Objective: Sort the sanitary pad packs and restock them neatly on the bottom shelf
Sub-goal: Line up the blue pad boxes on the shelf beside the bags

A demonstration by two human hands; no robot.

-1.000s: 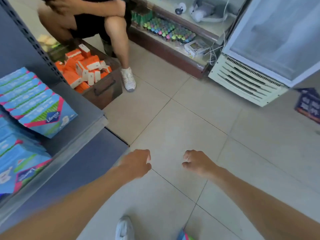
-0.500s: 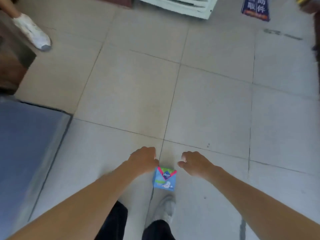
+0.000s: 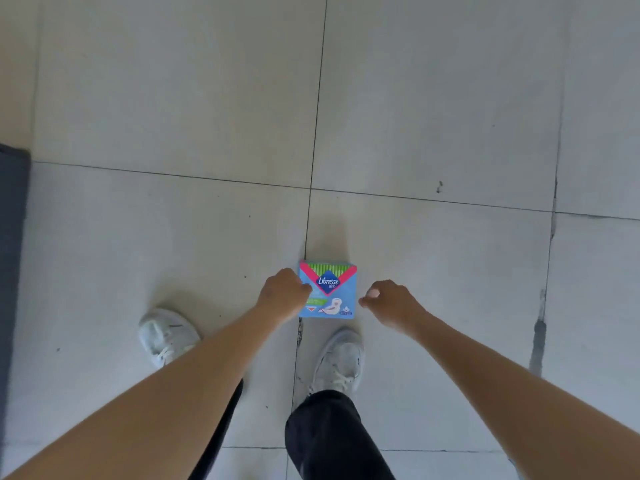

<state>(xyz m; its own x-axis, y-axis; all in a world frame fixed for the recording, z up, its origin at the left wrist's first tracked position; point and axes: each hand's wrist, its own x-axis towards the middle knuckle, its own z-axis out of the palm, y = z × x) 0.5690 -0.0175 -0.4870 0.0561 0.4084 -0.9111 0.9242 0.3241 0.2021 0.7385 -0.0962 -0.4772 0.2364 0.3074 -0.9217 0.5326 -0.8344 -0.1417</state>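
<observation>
A single blue sanitary pad pack [image 3: 332, 294] with a pink chevron and green stripes lies flat on the tiled floor, just ahead of my right shoe. My left hand [image 3: 284, 296] hovers with loosely curled fingers and covers the pack's left edge in the view; it grips nothing that I can see. My right hand [image 3: 389, 299] hangs a little to the right of the pack, fingers loosely curled, holding nothing. The bottom shelf and the other packs are out of view.
The dark grey base of the shelf unit [image 3: 12, 271] runs along the left edge. My white shoes [image 3: 166, 336] [image 3: 341, 358] stand on pale floor tiles [image 3: 433, 116] with dark grout lines.
My view has swung from the shelf with its stacked packs down to the floor. The lone pack now lies between my hands, which have kept the same loose curl.
</observation>
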